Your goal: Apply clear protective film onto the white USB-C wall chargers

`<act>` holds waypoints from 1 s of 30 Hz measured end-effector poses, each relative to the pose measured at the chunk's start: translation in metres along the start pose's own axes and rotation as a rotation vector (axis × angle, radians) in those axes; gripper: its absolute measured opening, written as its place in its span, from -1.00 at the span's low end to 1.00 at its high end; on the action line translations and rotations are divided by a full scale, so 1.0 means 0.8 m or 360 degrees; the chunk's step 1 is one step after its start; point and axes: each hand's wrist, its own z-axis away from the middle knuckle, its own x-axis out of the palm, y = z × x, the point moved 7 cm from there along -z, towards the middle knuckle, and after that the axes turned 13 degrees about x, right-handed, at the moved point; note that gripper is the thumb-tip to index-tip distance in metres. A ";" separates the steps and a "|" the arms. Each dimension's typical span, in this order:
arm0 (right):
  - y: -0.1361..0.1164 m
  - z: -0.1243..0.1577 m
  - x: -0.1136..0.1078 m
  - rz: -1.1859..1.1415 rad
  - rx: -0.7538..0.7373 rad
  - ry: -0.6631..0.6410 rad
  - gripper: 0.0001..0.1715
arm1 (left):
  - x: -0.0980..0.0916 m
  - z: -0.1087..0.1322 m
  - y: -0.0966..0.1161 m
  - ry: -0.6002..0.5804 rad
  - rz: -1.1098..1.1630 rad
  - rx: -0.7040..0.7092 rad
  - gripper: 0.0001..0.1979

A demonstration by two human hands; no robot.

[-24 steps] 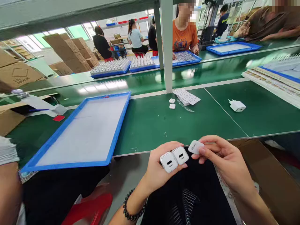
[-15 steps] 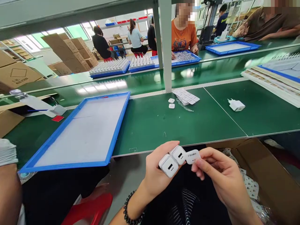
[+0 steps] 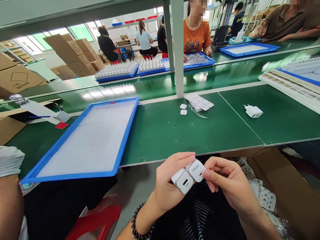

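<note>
My left hand (image 3: 168,185) grips two small white charger cubes (image 3: 183,180) side by side below the table's front edge. One cube shows its port. My right hand (image 3: 226,186) presses a small white label (image 3: 197,170) with dark lettering onto the end face of the other cube, thumb and fingers pinching it. A beaded bracelet (image 3: 141,226) circles my left wrist.
An empty blue-rimmed tray (image 3: 125,133) lies on the green table at the left. A sheet of white labels (image 3: 199,102), two loose labels (image 3: 183,109) and a white charger (image 3: 253,111) lie farther back. An open cardboard box (image 3: 282,186) stands at my right. Other people work across the belt.
My right hand has brought the label from the right over onto the end of the right-hand cube. My left hand has kept both cubes, shifted slightly lower.
</note>
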 end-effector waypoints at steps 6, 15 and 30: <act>0.002 0.000 -0.001 0.0040 0.0062 0.0006 -0.65 | 0.002 0.002 -0.004 -0.0041 0.0015 -0.0038 -0.58; 0.006 -0.001 0.000 0.0069 0.0135 -0.0057 -0.62 | 0.002 0.001 0.000 -0.0094 0.0028 0.0004 -0.59; 0.010 0.003 0.001 0.0032 0.0109 0.0014 -0.62 | 0.004 0.001 -0.001 -0.0101 0.0036 -0.0016 -0.60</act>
